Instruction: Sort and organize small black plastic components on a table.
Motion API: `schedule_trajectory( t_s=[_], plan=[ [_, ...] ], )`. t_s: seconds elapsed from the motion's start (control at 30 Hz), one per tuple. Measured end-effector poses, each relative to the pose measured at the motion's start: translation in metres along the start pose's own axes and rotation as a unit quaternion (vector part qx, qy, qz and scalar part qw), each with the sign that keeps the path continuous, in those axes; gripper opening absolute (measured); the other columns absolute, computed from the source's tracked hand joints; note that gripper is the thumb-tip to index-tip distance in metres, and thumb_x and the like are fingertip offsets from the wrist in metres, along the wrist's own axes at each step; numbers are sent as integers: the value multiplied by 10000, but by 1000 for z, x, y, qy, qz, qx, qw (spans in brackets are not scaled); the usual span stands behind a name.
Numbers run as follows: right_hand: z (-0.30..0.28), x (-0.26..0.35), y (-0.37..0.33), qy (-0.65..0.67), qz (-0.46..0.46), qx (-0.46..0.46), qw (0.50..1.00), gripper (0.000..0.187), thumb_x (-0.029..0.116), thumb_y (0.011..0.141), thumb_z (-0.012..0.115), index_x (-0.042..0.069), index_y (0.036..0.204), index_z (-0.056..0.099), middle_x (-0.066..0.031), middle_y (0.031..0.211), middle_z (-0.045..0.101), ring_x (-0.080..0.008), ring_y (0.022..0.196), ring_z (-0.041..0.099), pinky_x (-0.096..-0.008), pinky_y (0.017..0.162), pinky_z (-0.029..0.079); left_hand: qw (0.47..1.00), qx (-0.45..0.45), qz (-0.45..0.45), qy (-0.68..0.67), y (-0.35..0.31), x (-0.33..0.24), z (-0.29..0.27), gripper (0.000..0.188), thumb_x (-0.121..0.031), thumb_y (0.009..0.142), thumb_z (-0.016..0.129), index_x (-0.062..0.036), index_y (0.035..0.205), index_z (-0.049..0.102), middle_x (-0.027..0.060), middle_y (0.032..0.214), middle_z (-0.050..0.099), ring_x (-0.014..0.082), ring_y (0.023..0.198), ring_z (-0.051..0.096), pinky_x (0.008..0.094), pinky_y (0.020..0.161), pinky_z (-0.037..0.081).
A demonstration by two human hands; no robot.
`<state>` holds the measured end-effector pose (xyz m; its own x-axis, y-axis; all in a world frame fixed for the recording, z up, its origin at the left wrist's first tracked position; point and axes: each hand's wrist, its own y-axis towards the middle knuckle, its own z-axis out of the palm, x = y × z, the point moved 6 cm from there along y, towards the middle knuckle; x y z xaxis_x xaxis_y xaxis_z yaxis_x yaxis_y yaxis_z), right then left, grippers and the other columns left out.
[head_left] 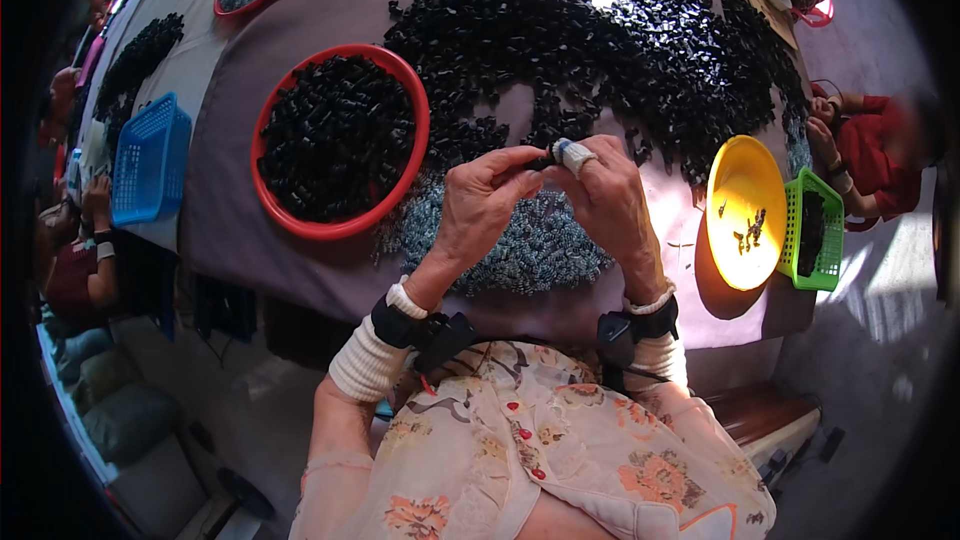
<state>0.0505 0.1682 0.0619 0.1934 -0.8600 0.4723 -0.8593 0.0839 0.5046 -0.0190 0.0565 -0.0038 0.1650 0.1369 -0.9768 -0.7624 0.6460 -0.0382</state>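
My left hand [482, 200] and my right hand [610, 195] meet over the table, thumbs and fingertips pinched together. Between them is a small black piece [539, 162], mostly covered by the fingers. A whitish wrap [573, 155] sits around a finger of my right hand. Below both hands lies a heap of small silvery-blue pieces [530, 250], too fine to name. Beyond it spreads a large pile of small black pieces [520, 35], like clips. Left of my left hand stands a red basin [424, 130] filled with similar black pieces.
To the right, a yellow bowl [735, 175] holds a few dark pieces, beside a green basket [828, 240]. A blue basket [150, 165] and another red basin [228, 12] with silvery pieces stand left. People sit at both sides, one in a red top [880, 155] on the right.
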Motion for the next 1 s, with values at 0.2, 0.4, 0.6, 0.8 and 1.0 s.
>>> schedule_trajectory(
  t_s=[0.2, 0.4, 0.6, 0.8, 1.0],
  plan=[
    [3, 3, 0, -45, -11, 8, 999, 106, 67, 780, 647, -12, 825, 593, -116, 771, 573, -290, 761, 550, -382, 741, 421, 1000, -8, 2, -8, 0, 0, 0, 214, -23, 858, 599, 22, 1063, 641, 38, 820, 666, 58, 742, 603, 194, 672, 512],
    [10, 5, -2, -92, -32, 37, 995, 106, 55, 775, 607, -10, 851, 569, -121, 774, 544, -288, 763, 539, -389, 757, 418, 1000, -12, -12, -1, 2, 1, -1, 203, -10, 840, 602, 26, 1033, 652, 47, 849, 666, 66, 743, 608, 201, 671, 514],
    [15, 6, -4, -94, -30, 33, 995, 102, 4, 753, 579, -20, 848, 549, -136, 777, 532, -297, 769, 532, -395, 747, 416, 999, -38, 2, 10, 1, 2, -3, 181, 15, 817, 603, 36, 985, 667, 47, 832, 653, 74, 715, 607, 199, 651, 507],
    [15, 2, -6, -65, -30, 33, 997, 136, -26, 716, 583, -19, 847, 545, -138, 786, 529, -305, 775, 524, -392, 731, 415, 999, -37, 26, 6, 3, 2, 0, 172, 33, 801, 604, 33, 959, 673, 45, 781, 640, 73, 680, 597, 199, 612, 491],
    [15, 4, -5, -43, -37, 51, 997, 133, -50, 692, 587, -13, 804, 525, -132, 772, 526, -304, 764, 519, -395, 717, 415, 996, -37, 70, 49, 2, 1, -2, 180, 57, 783, 590, 34, 940, 675, 54, 746, 631, 81, 642, 589, 210, 581, 476]
  ],
)
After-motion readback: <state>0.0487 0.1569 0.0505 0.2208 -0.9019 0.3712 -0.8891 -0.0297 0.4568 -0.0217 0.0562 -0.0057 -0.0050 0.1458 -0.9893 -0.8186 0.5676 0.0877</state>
